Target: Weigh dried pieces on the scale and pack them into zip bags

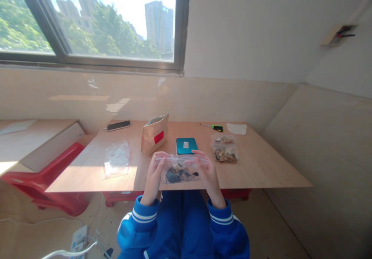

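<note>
The wooden table (261, 173) fills the middle of your view, set under the window, with red supports beneath it. On it stand a brown paper pouch (155, 134) with a red label, open at the top, and beside that a small teal scale (186, 145). To your left lies a stack of empty clear bags (117, 159); to your right lie two filled bags (224, 149), one just behind the other. A phone (118, 125) and a green screwdriver (214, 127) sit near the far edge.

You hold a clear zip bag (180, 170) of dark and tan pieces above the near edge of the table, just in front of the scale. Your left hand (155, 173) pinches its top left corner, your right hand (205, 171) its top right, both closed on the zip strip.

You seem to be at the sealing step. The next move calls for pressing along the strip from end to end while keeping the bag level.
</note>
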`<state>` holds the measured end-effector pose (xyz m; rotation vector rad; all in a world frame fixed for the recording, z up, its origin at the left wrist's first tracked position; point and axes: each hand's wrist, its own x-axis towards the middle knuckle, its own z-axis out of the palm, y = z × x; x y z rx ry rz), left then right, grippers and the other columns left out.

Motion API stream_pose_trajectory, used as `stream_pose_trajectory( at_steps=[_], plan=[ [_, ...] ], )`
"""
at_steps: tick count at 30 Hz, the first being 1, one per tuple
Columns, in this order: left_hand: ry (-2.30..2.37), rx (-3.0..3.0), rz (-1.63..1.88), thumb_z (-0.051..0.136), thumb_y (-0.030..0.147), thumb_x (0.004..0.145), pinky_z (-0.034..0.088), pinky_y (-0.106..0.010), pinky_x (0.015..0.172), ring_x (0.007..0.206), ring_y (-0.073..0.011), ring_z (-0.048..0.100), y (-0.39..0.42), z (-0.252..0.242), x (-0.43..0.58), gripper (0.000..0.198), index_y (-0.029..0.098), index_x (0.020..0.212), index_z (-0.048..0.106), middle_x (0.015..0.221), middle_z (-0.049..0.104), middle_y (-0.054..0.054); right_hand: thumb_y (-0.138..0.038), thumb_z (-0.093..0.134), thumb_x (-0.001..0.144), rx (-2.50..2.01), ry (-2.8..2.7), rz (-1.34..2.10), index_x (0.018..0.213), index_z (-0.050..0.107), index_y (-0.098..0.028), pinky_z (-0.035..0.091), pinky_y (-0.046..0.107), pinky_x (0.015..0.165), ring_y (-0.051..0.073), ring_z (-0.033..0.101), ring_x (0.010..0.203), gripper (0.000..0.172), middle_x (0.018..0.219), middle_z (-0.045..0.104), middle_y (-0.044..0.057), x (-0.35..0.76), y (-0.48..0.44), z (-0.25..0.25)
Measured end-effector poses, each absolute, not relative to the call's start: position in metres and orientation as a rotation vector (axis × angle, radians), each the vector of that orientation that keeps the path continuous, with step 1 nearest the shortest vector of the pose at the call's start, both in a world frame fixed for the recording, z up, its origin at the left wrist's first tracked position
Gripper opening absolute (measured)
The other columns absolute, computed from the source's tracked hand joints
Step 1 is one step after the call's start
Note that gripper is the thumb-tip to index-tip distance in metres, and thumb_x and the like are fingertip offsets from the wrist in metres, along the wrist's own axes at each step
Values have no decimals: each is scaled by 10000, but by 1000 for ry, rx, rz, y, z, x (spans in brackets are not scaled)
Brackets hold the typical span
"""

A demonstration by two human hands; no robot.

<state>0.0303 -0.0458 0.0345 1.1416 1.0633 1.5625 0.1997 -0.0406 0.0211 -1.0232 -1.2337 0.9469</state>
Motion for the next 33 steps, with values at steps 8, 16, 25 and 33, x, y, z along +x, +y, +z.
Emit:
stream_pose_trajectory(
  at_steps=[8, 16, 25, 33],
  plan=[
    [1044, 1221, 1448, 660, 414, 772, 485, -245, 657, 707, -156, 620, -44, 30, 29, 245, 173, 800, 627, 732, 670, -13, -470, 656, 786, -1087, -1255, 875, 811, 679, -187, 568, 352, 756, 228, 704, 794, 286, 811, 741, 63, 201, -40, 19],
    [1250, 1417, 1435, 658, 393, 780, 486, -279, 721, 759, -193, 654, -42, 28, 21, 205, 190, 792, 680, 758, 708, -32, -467, 657, 780, -1157, -1286, 777, 783, 708, -186, 559, 346, 737, 230, 686, 782, 285, 796, 735, 60, 209, -40, 16],
    [1341, 1554, 1568, 625, 347, 819, 470, -291, 803, 877, -208, 646, -47, 28, 25, 150, 215, 858, 684, 866, 710, -34, -427, 640, 804, -1161, -1365, 698, 782, 705, -194, 526, 361, 774, 227, 662, 809, 243, 811, 715, 56, 216, -37, 14],
    [1239, 1684, 1535, 588, 328, 851, 472, -248, 739, 814, -172, 633, -44, 32, 28, 132, 210, 843, 645, 820, 673, -20, -273, 629, 827, -1222, -1879, 381, 857, 701, -268, 430, 393, 873, 228, 635, 918, 78, 914, 730, 13, 217, -22, 37]
  ],
)
